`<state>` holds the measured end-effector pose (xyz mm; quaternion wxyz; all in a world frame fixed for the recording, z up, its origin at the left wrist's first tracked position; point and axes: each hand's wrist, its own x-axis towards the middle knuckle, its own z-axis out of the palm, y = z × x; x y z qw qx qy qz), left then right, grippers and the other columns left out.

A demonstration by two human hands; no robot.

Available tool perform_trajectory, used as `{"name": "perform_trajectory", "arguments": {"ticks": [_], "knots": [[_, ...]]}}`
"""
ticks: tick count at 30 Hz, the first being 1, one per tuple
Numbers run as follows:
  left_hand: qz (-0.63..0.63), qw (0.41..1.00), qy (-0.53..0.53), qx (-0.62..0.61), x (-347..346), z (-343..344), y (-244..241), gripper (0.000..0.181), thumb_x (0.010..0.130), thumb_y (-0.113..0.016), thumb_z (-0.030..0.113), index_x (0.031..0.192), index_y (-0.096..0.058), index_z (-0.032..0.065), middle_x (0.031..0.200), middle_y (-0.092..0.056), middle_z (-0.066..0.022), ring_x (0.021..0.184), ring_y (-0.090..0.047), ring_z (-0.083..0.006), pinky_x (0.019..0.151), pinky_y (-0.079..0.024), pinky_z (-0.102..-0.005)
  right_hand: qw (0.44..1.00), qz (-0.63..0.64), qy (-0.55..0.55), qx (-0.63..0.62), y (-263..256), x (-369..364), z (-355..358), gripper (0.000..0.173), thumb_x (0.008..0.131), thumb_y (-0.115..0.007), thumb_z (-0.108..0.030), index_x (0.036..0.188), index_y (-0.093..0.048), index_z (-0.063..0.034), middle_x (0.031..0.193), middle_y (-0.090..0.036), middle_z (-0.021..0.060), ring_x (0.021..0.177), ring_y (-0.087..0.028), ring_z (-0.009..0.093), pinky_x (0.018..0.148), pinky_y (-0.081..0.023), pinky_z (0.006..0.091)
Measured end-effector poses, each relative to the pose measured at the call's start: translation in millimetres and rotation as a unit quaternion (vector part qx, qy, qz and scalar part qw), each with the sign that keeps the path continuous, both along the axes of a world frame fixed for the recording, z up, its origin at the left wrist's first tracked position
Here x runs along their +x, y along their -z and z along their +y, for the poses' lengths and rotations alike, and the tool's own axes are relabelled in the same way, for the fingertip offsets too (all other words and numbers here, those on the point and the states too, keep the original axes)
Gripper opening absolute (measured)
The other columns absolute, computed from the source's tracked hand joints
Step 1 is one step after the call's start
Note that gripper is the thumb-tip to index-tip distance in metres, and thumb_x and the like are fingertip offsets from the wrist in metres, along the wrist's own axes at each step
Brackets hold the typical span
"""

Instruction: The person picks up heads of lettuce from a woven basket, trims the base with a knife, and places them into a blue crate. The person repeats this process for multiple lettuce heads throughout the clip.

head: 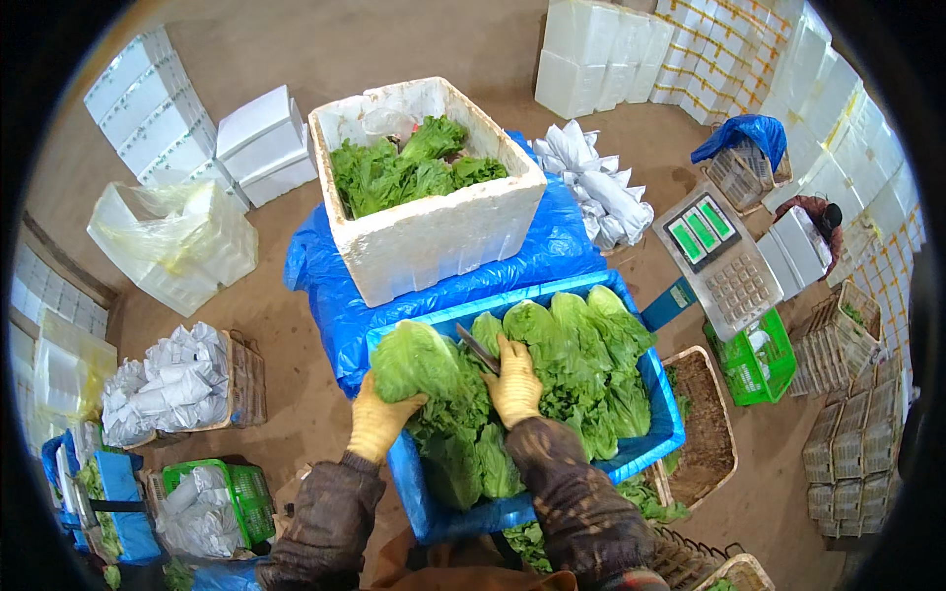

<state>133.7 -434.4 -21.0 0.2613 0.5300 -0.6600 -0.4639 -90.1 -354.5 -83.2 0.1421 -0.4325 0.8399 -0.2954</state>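
Note:
My left hand, in a yellowish work glove, grips a head of lettuce above the left end of a blue crate. In my gloved right hand is a knife, its blade pointing up and to the left. Beneath and around both hands, several lettuce heads lie side by side in the crate. Beyond it a white foam box stands on blue plastic sheeting, holding loose leafy lettuce and a clear plastic bag.
A digital scale display rises on a post to the right. Beside the crate sits a brown-lined basket. White wrapped bundles fill a basket at left. Stacked foam boxes line the back. A person is at far right.

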Motion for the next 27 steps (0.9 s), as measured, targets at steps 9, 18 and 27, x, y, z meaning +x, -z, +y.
{"name": "perform_trajectory", "arguments": {"ticks": [9, 18, 27], "knots": [[-0.119, 0.992, -0.031, -0.030, -68.8, 8.5, 104.0, 0.103, 0.077, -0.088, 0.017, 0.157, -0.025, 0.0037, 0.141, -0.056, -0.0250, 0.118, -0.062, -0.0440, 0.097, -0.053, -0.0433, 0.994, 0.091, -0.050, 0.033, 26.3, -4.1, 5.7, 0.088, 0.077, -0.080, -0.006, 0.154, -0.040, -0.0201, 0.139, -0.054, 0.0061, 0.123, -0.057, 0.031, 0.083, -0.057, 0.0447], [0.161, 0.984, -0.064, 0.035, -90.5, 4.7, 140.5, 0.069, 0.087, -0.075, 0.008, 0.147, -0.042, 0.0038, 0.137, -0.059, -0.0203, 0.125, -0.058, -0.0353, 0.104, -0.049, -0.0411, 0.999, -0.007, 0.008, -0.030, 49.3, 0.0, 9.1, 0.059, 0.089, -0.066, -0.013, 0.145, -0.050, -0.0111, 0.131, -0.061, 0.0174, 0.114, -0.062, 0.037, 0.087, -0.057, 0.0447], [-0.290, 0.900, 0.223, -0.236, -18.8, -60.7, 93.4, 0.056, 0.088, -0.069, 0.019, 0.139, -0.057, 0.0004, 0.128, -0.066, -0.0173, 0.114, -0.062, -0.0318, 0.101, -0.049, -0.0433, 0.992, -0.125, 0.009, -0.019, -112.4, 27.8, 300.9, 0.082, 0.085, -0.062, 0.000, 0.158, -0.025, -0.0046, 0.135, -0.056, 0.0264, 0.118, -0.061, 0.042, 0.091, -0.055, 0.0458]]}}
